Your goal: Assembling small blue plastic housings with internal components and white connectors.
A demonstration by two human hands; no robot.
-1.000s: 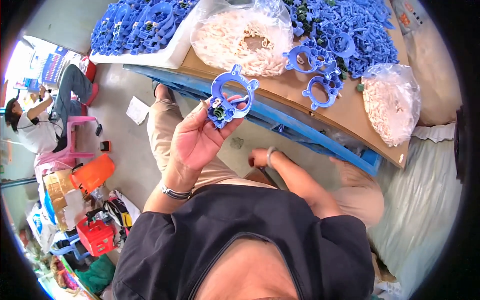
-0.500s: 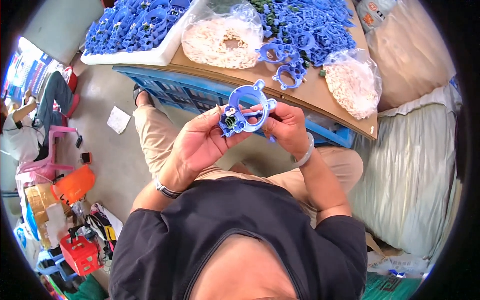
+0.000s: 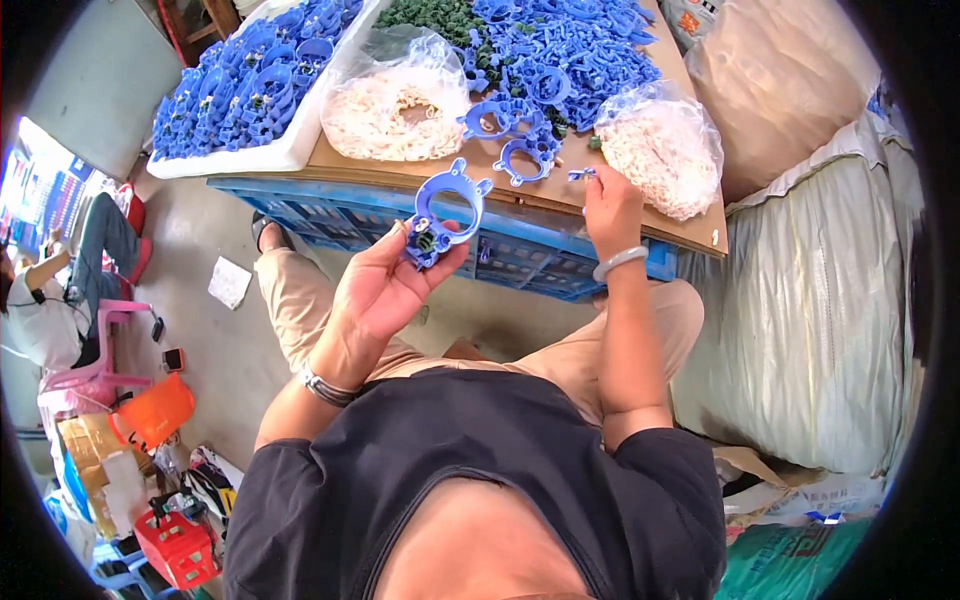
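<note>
My left hand point(image 3: 385, 285) pinches a blue plastic ring housing point(image 3: 437, 230) by its lower block, with the ring tilted up and away. A dark green coil-like piece and a small pale piece sit in that block. My right hand point(image 3: 613, 212) is closed over the table's front edge, its fingertips pinching a small blue plastic piece point(image 3: 580, 174). Just beyond it lies a clear bag of small cream-coloured pieces point(image 3: 660, 155). Two loose blue ring parts point(image 3: 522, 160) rest on the table, left of my right hand.
A white foam tray point(image 3: 300, 140) full of blue assemblies stands on the cardboard-topped table point(image 3: 560, 205). Another bag of cream pieces point(image 3: 390, 110), green pieces point(image 3: 440, 25) and a blue heap point(image 3: 580, 60) lie there. Blue crates point(image 3: 350, 225) are beneath. Large sacks point(image 3: 800, 290) stand right; a person sits left.
My right hand has left the ring housing and moved forward and right to the table's edge. My left hand keeps the housing, now slightly further left. The view has shifted a little.
</note>
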